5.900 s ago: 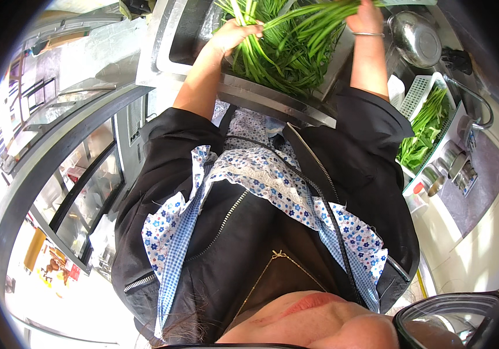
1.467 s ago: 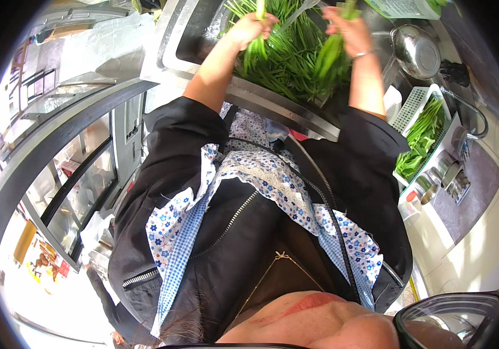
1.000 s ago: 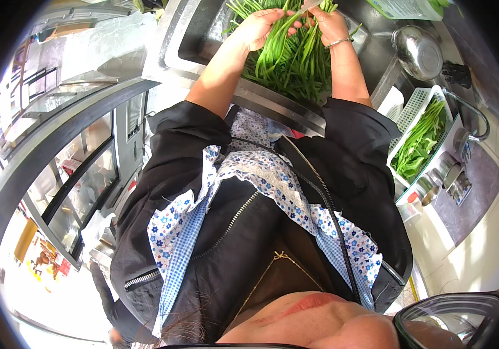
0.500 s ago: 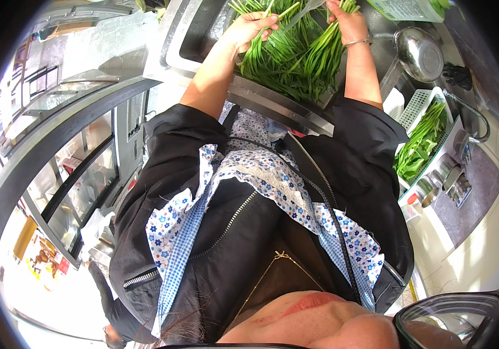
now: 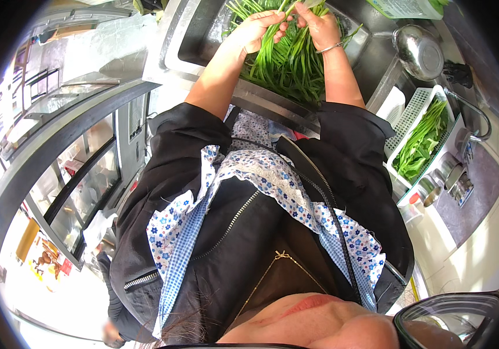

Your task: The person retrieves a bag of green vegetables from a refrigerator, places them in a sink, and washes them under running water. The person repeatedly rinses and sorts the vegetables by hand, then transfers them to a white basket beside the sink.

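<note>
Long-stemmed leafy greens [image 5: 290,72] lie in a heap in the metal sink [image 5: 197,43], against its near wall. My left hand [image 5: 259,30] is closed around several of the stems, and their leaves hang down over the heap. Close beside it on the right, my right hand [image 5: 319,26] is closed too, fingertips pinching stem ends near the left hand's fingers. More stalks stick out under and beyond the right hand. The upper part of the sink is cut off by the picture's edge, so some stem ends are hidden.
Right of the sink sits a round metal pan [image 5: 418,52]. Nearer me, a white perforated basket [image 5: 407,119] holds more greens, by a curved faucet [image 5: 485,119] and metal cups [image 5: 435,183]. A green-labelled container [image 5: 406,7] stands far right. Another person [image 5: 116,302] is at lower left.
My right hand has moved left, close to my left hand, and its stems have swung left. The left hand has shifted slightly right. The heap's right side now shows more bare sink.
</note>
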Action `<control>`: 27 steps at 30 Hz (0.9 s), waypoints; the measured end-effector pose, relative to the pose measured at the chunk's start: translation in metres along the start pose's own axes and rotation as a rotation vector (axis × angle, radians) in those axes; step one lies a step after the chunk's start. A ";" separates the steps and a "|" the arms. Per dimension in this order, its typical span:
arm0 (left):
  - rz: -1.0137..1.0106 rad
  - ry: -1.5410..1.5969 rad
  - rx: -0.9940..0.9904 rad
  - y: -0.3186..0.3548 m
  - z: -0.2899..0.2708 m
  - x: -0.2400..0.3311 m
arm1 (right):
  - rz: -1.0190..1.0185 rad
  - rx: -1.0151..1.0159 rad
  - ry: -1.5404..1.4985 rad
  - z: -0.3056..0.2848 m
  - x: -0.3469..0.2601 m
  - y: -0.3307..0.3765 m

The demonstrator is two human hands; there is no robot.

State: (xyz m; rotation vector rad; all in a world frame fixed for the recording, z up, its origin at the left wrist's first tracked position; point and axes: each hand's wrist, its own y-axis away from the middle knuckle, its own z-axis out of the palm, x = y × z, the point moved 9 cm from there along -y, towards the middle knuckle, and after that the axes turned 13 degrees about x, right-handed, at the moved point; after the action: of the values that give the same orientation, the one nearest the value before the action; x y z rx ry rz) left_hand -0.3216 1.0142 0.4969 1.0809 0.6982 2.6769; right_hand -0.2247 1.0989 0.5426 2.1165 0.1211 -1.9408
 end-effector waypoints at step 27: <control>-0.040 0.204 0.159 -0.005 -0.036 -0.006 | 0.016 -0.114 0.311 -0.027 0.037 -0.016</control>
State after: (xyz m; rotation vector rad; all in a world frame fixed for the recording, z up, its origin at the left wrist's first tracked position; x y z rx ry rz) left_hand -0.3422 1.0038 0.4682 0.8224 0.9719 2.7614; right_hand -0.1992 1.1169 0.5052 2.3162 0.2674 -1.5435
